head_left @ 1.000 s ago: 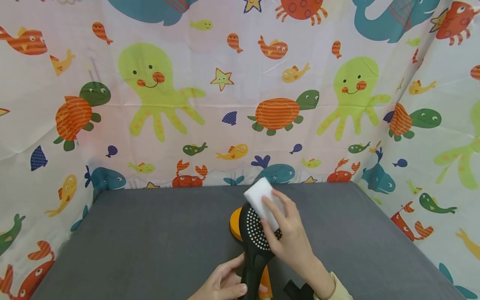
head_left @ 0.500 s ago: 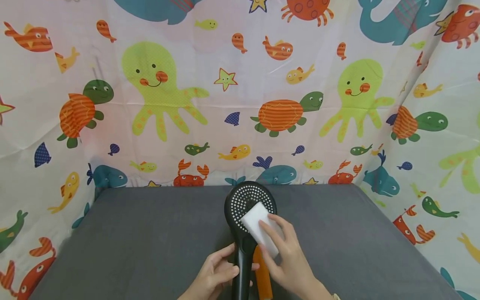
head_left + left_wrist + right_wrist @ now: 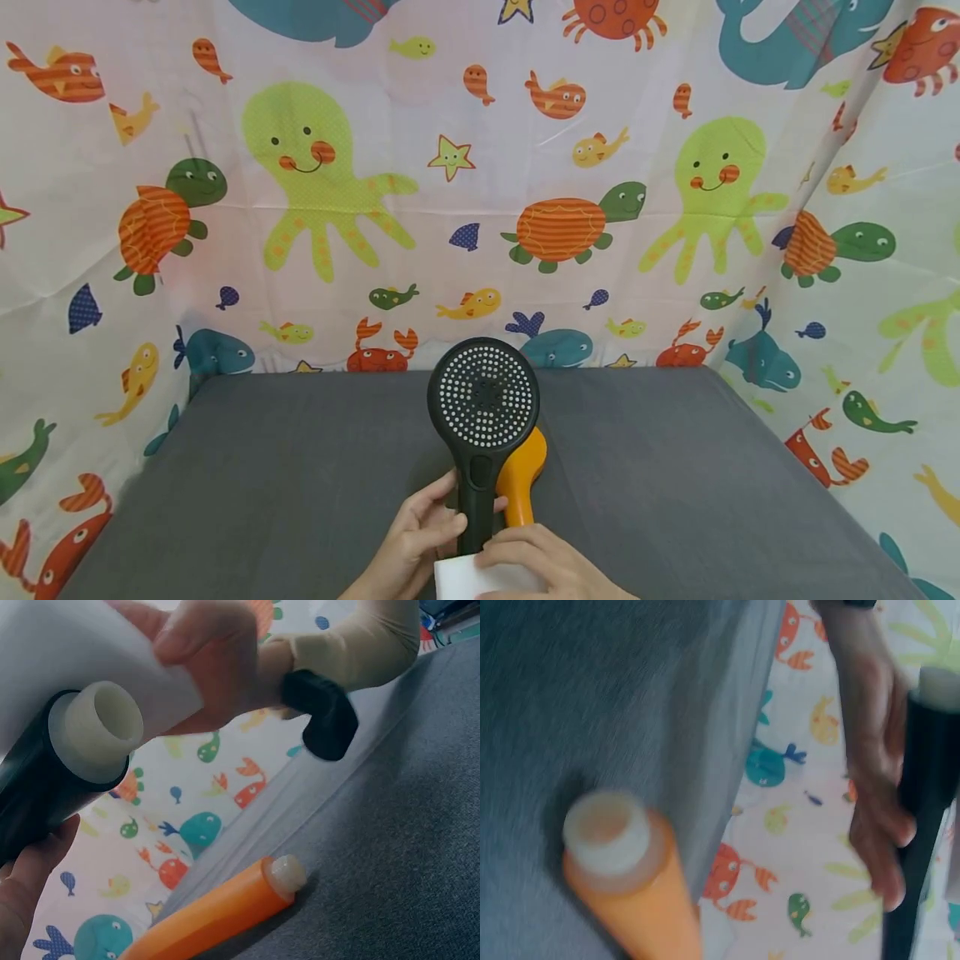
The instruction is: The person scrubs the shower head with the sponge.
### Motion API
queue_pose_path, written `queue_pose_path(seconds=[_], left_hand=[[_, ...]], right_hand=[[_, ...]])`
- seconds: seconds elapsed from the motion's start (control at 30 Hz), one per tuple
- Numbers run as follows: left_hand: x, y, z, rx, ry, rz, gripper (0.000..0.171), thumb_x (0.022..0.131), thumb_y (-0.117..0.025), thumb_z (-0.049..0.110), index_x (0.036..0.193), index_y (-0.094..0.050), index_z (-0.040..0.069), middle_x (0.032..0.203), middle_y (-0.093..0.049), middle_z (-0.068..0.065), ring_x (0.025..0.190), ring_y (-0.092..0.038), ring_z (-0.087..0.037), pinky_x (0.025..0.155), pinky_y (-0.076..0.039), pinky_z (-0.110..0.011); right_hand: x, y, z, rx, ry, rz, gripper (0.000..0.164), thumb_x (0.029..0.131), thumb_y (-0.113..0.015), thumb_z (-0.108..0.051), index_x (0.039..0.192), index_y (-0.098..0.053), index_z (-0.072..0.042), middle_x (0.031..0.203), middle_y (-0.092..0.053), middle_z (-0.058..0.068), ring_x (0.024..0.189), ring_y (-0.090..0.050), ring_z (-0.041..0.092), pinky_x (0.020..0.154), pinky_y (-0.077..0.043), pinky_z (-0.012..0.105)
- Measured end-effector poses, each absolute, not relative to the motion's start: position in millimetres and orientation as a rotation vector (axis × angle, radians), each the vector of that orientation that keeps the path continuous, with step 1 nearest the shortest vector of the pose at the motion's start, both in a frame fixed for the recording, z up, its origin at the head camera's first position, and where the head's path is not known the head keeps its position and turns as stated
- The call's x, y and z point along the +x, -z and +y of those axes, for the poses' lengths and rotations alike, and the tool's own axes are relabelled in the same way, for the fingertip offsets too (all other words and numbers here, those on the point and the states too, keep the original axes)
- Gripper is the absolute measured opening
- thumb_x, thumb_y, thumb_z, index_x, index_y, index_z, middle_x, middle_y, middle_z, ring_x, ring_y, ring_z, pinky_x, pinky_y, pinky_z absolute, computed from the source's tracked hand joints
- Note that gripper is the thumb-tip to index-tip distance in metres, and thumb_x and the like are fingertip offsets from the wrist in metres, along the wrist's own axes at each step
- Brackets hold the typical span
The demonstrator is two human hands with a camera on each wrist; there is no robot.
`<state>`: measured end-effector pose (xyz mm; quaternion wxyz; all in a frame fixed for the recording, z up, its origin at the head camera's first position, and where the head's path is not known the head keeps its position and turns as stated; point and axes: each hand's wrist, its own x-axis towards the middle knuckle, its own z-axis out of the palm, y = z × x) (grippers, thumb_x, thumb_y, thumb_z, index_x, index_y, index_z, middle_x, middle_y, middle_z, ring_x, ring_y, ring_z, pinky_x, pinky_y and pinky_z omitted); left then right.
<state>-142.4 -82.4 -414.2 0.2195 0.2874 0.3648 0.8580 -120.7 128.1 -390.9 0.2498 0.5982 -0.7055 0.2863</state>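
In the head view a black shower head (image 3: 486, 396) stands upright, its face of pale nozzles turned toward me. My left hand (image 3: 420, 533) grips its handle, thumb in front and fingertips showing on the far side. Lower down, my right hand (image 3: 543, 558) holds a white sponge (image 3: 465, 577) over the bottom of the handle. The left wrist view shows the sponge (image 3: 67, 652) alongside the handle's whitish hollow end (image 3: 112, 720). Behind lies an orange shower head (image 3: 521, 471), partly hidden by the black one; its handle (image 3: 645, 900) appears blurred in the right wrist view.
A grey cloth (image 3: 300, 467) covers the table. Around its back and sides hangs a white curtain (image 3: 420, 275) printed with sea animals. A black strap-like piece (image 3: 322, 712) sits at the right wrist in the left wrist view.
The sponge in my right hand has moved from the nozzle face down to the bottom of the handle. The black shower head has shifted left and turned more upright, uncovering its whole face.
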Motion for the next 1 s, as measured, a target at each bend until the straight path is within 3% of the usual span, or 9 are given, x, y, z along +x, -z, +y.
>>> queue_pose_path(seconds=[0.1,0.2,0.33,0.5,0.63,0.73,0.87,1.0], left_hand=[[-141,415,-82,0.831,-2.394,1.002,0.055,0.093,-0.033,-0.010,0.144,-0.014,-0.008,0.133,-0.048,-0.011,0.107,-0.056,-0.017,0.087,-0.048,-0.027],[-140,417,-81,0.850,-2.395,0.997,0.054,0.092,-0.035,-0.011,0.143,-0.016,-0.010,0.127,-0.052,-0.010,0.096,-0.060,-0.016,0.079,-0.051,-0.026],[-139,418,-80,0.847,-2.379,0.994,0.048,0.094,-0.036,-0.008,0.142,-0.032,0.001,0.121,-0.056,-0.009,0.091,-0.063,-0.017,0.079,-0.052,-0.028],[-142,414,-84,0.827,-2.414,0.957,0.048,0.094,-0.031,-0.009,0.138,-0.041,0.008,0.126,-0.052,-0.009,0.106,-0.054,-0.015,0.090,-0.046,-0.029],[-143,406,-87,0.695,-2.431,0.975,0.043,0.098,-0.027,0.000,0.141,-0.032,0.001,0.131,-0.049,-0.015,0.118,-0.047,-0.026,0.099,-0.040,-0.043],[-142,403,-86,0.589,-2.422,1.068,0.040,0.100,-0.030,0.005,0.140,-0.028,-0.002,0.128,-0.051,-0.013,0.114,-0.049,-0.024,0.097,-0.041,-0.044],[-141,405,-83,0.575,-2.416,1.109,0.037,0.100,-0.035,0.005,0.137,-0.031,0.002,0.126,-0.051,-0.011,0.111,-0.051,-0.020,0.095,-0.043,-0.037],[-138,410,-81,0.677,-2.429,1.112,0.031,0.097,-0.035,-0.001,0.125,-0.047,0.005,0.118,-0.054,-0.006,0.104,-0.052,-0.012,0.087,-0.046,-0.026]], right_hand=[[-133,389,129,1.532,-0.787,-1.864,0.030,0.093,-0.056,-0.026,0.114,-0.061,-0.006,0.121,-0.049,0.020,0.108,-0.047,0.027,0.089,-0.043,0.032],[-143,388,127,1.279,-0.804,-1.916,0.034,0.093,-0.052,-0.026,0.118,-0.060,-0.005,0.125,-0.047,0.021,0.109,-0.045,0.028,0.087,-0.043,0.034],[-147,387,123,1.085,-0.756,-1.976,0.037,0.094,-0.051,-0.029,0.121,-0.059,-0.005,0.128,-0.045,0.022,0.110,-0.044,0.029,0.086,-0.044,0.032],[-129,394,119,1.361,-0.653,-1.932,0.037,0.093,-0.055,-0.029,0.120,-0.059,-0.004,0.127,-0.047,0.021,0.113,-0.046,0.029,0.092,-0.042,0.032],[-106,399,119,1.546,-0.777,-2.136,0.039,0.093,-0.058,-0.026,0.128,-0.052,-0.011,0.130,-0.049,0.006,0.113,-0.049,0.016,0.094,-0.041,0.023],[-100,400,120,1.572,-0.885,-2.225,0.041,0.092,-0.058,-0.019,0.131,-0.048,-0.011,0.129,-0.050,-0.001,0.110,-0.050,0.009,0.094,-0.040,0.018],[-113,399,123,1.578,-0.731,-2.036,0.038,0.092,-0.058,-0.026,0.125,-0.053,-0.008,0.129,-0.048,0.011,0.115,-0.047,0.020,0.097,-0.040,0.025],[-136,397,121,1.382,-0.638,-1.798,0.031,0.092,-0.056,-0.023,0.115,-0.058,-0.002,0.124,-0.044,0.027,0.116,-0.043,0.033,0.100,-0.038,0.032]])
